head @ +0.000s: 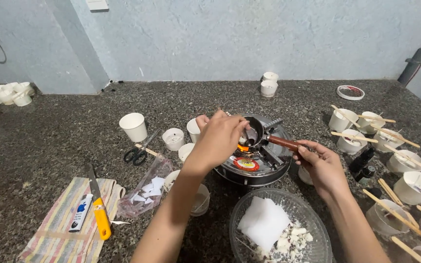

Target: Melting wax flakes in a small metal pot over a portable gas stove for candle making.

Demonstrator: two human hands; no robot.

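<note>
Speckled dark counter [49,141] fills the frame under a pale wall. Centre frame, a small pot [254,136] sits on a round burner [252,168]. Right hand [320,165] has its fingers wrapped round the pot's wooden handle [283,142]. Left hand [218,139] hovers over the pot, fingers pinched together on something hidden. Scissors [137,153] lie left of centre.

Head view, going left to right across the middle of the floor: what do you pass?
Yellow-handled knife → scissors → left hand → small pan on the burner → right hand on the pan's handle → dark bottles → cups with wooden sticks.
</note>
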